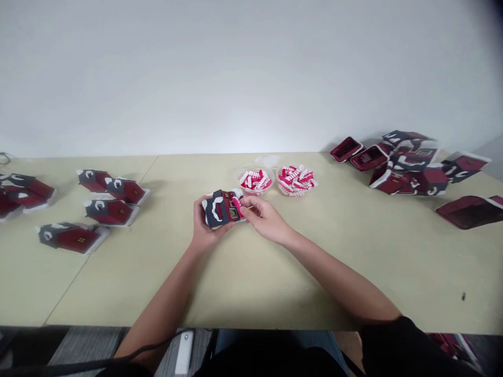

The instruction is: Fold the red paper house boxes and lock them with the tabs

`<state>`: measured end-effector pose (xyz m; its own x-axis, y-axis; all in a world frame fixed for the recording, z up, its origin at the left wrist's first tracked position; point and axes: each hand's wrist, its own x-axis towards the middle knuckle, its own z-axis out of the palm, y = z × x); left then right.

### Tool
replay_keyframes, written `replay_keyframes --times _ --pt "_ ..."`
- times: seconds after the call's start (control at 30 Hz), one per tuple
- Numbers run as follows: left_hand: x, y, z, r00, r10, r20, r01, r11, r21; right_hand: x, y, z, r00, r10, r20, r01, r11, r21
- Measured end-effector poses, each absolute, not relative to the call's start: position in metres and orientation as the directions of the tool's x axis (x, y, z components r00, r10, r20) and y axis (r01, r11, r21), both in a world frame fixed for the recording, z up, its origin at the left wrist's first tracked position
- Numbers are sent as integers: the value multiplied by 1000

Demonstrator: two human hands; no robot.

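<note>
My left hand (204, 226) is closed around a small toy house (218, 210) with a dark roof, white snow-like trim and dark red walls with yellow windows. The house lies tilted, its roof toward the left. Between the thumb and fingers of my right hand (265, 217) is a small pink-red piece (237, 204), set against the house's red wall beside a window. My fingers cover part of that piece. Just behind the house stand two clear bowls, a left bowl (271, 189) and a right bowl (293, 193), both holding red-and-white pieces.
Several similar houses (113, 212) lie on the left of the pale table (251, 283), with more at the far left edge. A heap of houses (416, 162) is piled at the right, some showing hollow undersides. A wall (236, 78) rises behind the table.
</note>
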<state>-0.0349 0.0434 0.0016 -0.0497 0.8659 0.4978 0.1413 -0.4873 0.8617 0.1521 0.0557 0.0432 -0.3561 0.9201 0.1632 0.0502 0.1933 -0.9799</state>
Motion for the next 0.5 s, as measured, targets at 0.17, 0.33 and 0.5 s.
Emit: replay_keyframes --times 0.17,0.33,0.5 --pt "-27 37 6 -62 820 569 232 -543 807 147 50 39 -352 923 155 37 179 -983" --pt "-32 40 4 -74 871 485 147 -472 869 155 48 52 -305 884 354 184 419 -889" --pt "-38 44 -2 59 958 281 -40 -279 959 173 55 70 -415 699 582 344 713 -610"
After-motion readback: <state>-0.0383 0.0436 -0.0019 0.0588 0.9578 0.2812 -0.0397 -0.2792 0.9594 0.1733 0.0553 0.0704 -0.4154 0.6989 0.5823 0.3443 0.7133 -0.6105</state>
